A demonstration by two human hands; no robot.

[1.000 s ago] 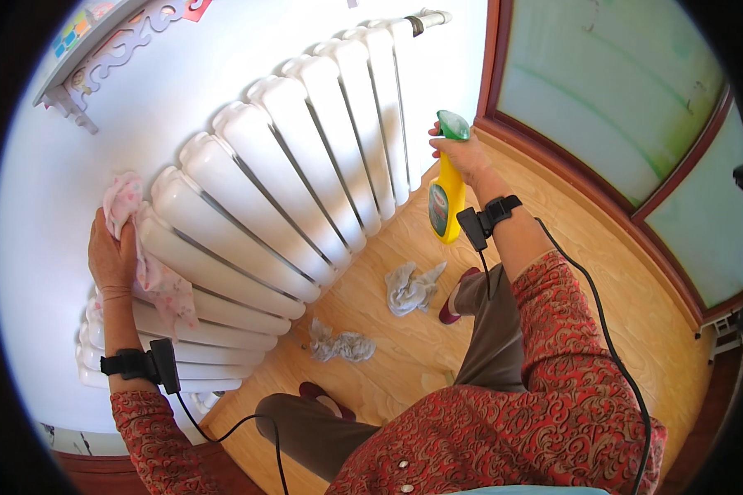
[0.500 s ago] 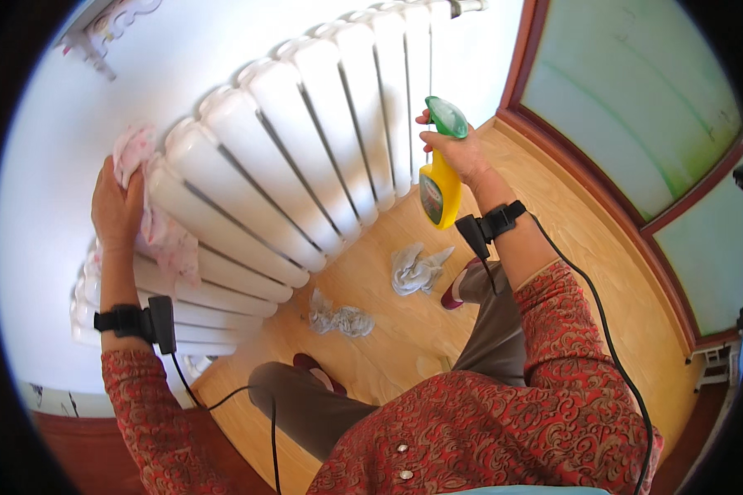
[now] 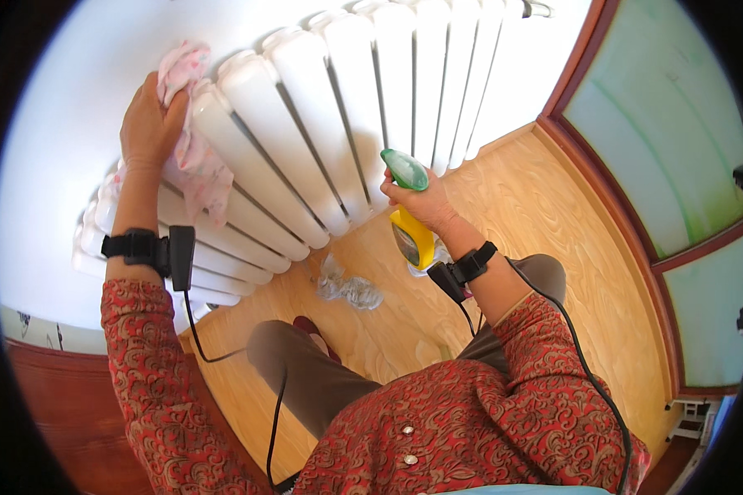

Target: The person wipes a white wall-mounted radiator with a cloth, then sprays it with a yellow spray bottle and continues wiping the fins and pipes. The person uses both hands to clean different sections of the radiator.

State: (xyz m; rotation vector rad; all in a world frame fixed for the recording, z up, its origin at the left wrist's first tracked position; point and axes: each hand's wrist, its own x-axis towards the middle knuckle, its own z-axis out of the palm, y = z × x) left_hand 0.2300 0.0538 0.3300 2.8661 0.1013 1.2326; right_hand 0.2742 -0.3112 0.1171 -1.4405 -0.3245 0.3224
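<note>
A white column radiator (image 3: 314,107) runs along the wall in front of me. At its left part, my left hand (image 3: 150,124) grips a pink-and-white patterned cloth (image 3: 202,169) against the top of the columns. The cloth's loose end hangs down over the radiator's front. My right hand (image 3: 425,202) is wrapped round the neck of a yellow spray bottle (image 3: 414,239) with a green trigger head (image 3: 405,170). The bottle is held upright in front of the radiator, apart from it. Its nozzle points toward the columns.
A crumpled greyish cloth (image 3: 351,290) lies on the wooden floor (image 3: 504,206) between my feet and the radiator. Another pale cloth is mostly hidden behind the bottle. At the right stands a red-framed cabinet with pale green panels (image 3: 652,124). Black cables (image 3: 586,371) trail from both wrist straps.
My view has shifted. My right hand has brought the spray bottle left and lower, closer to my body. The left hand still holds the cloth at the radiator's left part.
</note>
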